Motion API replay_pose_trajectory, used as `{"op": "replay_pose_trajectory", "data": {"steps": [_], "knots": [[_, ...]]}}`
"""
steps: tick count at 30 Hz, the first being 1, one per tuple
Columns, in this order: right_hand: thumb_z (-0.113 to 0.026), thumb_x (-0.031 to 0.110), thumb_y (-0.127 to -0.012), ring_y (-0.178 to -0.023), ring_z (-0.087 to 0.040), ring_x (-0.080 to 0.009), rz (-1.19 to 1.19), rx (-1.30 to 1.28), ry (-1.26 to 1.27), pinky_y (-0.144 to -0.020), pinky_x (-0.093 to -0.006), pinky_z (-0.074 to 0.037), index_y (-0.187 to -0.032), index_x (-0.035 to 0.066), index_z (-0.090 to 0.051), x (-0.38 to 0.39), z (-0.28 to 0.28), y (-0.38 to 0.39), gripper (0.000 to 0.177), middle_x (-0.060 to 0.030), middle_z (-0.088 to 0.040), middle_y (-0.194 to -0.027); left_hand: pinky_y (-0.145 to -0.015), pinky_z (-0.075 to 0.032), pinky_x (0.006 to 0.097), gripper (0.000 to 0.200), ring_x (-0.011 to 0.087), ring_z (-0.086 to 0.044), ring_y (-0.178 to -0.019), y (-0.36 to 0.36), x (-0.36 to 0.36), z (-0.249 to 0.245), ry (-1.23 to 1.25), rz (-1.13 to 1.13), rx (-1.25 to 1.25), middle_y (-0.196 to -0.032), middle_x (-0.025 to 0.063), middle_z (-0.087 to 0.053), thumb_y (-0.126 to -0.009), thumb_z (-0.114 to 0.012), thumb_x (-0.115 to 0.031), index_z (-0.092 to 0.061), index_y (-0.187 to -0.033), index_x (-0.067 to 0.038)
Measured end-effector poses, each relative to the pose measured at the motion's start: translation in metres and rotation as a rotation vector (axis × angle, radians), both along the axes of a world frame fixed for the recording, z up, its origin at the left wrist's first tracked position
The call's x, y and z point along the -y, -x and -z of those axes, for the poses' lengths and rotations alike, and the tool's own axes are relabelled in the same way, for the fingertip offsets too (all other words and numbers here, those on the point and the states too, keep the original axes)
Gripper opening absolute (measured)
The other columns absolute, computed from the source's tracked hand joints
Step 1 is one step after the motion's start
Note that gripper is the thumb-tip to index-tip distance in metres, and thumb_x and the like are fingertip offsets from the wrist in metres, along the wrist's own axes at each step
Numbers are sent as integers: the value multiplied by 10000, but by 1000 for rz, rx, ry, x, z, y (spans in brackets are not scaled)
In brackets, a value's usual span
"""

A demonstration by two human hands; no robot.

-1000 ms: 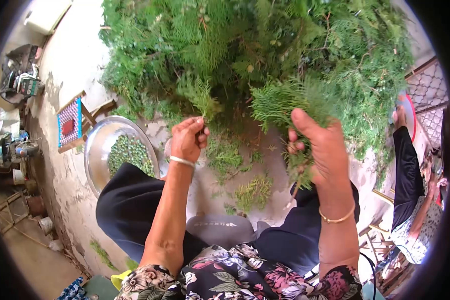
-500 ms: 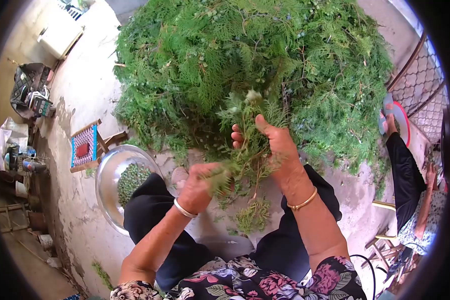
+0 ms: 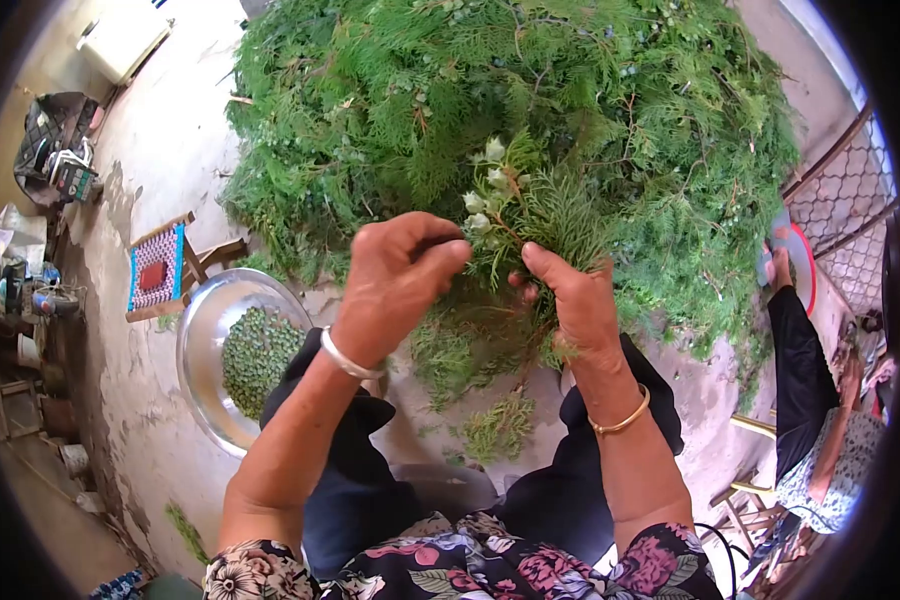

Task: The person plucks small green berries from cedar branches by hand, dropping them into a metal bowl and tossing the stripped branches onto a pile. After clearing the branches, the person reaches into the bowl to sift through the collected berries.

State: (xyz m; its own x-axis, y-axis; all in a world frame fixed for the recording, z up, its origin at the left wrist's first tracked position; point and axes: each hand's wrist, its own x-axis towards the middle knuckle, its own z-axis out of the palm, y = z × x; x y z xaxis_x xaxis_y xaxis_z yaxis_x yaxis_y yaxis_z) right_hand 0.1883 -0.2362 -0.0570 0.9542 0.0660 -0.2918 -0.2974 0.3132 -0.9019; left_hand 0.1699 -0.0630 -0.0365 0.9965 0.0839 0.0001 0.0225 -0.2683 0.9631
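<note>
My right hand (image 3: 582,305) is closed round a leafy conifer sprig (image 3: 560,215), its thumb lying across the stem. A cluster of pale green cones (image 3: 492,180) shows on the sprig's left side. Just left of these cones is my left hand (image 3: 400,280), its fingers curled and thumb drawn in close to them; whether anything small sits between the tips cannot be made out. Beyond both hands rises a large heap of green conifer branches (image 3: 370,130). To the left, a wide metal basin (image 3: 202,345) holds many small green cones (image 3: 260,360).
A small woven-seat stool (image 3: 157,272) stands behind the basin. Loose sprigs (image 3: 498,428) lie on the concrete floor (image 3: 140,390) between my feet. At the right, another person's dark-trousered leg (image 3: 802,370) and a red-rimmed basin (image 3: 806,270) are visible near a metal lattice (image 3: 845,190).
My left hand has risen from low beside the stems, no longer with greenery showing in it, to near the cones. The sprig in my right hand has turned, exposing more cones.
</note>
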Motion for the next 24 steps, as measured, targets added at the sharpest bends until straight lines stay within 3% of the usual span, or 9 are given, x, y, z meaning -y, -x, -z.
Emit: {"op": "replay_pose_trajectory", "data": {"steps": [1,6,8,15,18,20,21,23,24], "knots": [[-633,60,-805,-611,-592,-131,-17,40,-5,-507,-249,-443,-909,3,-630,-2,0,1,119,-58,-647,-803,-486,-408,203,182,62,-511,-528,-2,6,3,199,26,-110,-666,23,-594,-815,-637,-71,-622,-947,54],[-638,63,-798,-633,-591,-113,-40,99,-9,-525,-249,-450,-928,24,-637,-4,11,-2,136,-28,-652,-811,-517,-413,206,243,72,-521,-567,-2,9,24,459,29,-103,-750,39,-612,-804,-652,-67,-583,-999,61],[-640,64,-798,-649,-586,-105,-87,45,-22,-530,-245,-449,-928,29,-639,-3,13,-3,135,-23,-652,-817,-497,-404,210,219,77,-512,-545,-6,4,33,706,53,-243,-729,36,-606,-798,-661,-73,-583,-968,41],[-646,44,-798,-674,-585,-100,-103,67,31,-536,-246,-454,-935,26,-644,-6,10,-2,139,-19,-657,-838,-444,-368,217,127,59,-477,-507,-6,8,32,665,81,-226,-622,8,-569,-764,-685,-75,-603,-798,16],[-658,21,-791,-696,-592,-101,-57,185,29,-577,-250,-470,-950,26,-648,-12,14,0,159,-17,-660,-852,-474,-388,218,118,81,-507,-525,-5,6,36,562,89,-195,-668,22,-588,-766,-678,-48,-607,-829,22],[-670,10,-786,-722,-597,-104,-57,41,31,-628,-253,-480,-956,27,-652,-11,6,2,172,-16,-662,-868,-481,-406,236,84,88,-520,-530,-7,7,41,-162,40,4,-672,30,-587,-764,-647,-18,-600,-813,31],[-670,10,-786,-722,-597,-104,-56,45,31,-628,-253,-480,-956,27,-652,-11,8,2,172,-16,-662,-868,-481,-406,236,84,88,-520,-530,-8,7,47,-162,40,8,-672,30,-587,-764,-647,-18,-600,-813,31],[-670,14,-791,-732,-600,-109,14,123,37,-631,-256,-484,-954,24,-650,-8,16,2,164,-21,-660,-869,-497,-445,250,54,113,-552,-557,-11,8,53,-471,-255,342,-678,64,-596,-773,-590,11,-586,-823,33],[-670,14,-791,-732,-600,-109,14,124,37,-631,-256,-484,-954,24,-650,-4,15,2,164,-21,-660,-869,-497,-445,250,54,113,-552,-557,-12,2,52,-470,-255,343,-678,64,-596,-773,-590,11,-586,-823,33]]}}
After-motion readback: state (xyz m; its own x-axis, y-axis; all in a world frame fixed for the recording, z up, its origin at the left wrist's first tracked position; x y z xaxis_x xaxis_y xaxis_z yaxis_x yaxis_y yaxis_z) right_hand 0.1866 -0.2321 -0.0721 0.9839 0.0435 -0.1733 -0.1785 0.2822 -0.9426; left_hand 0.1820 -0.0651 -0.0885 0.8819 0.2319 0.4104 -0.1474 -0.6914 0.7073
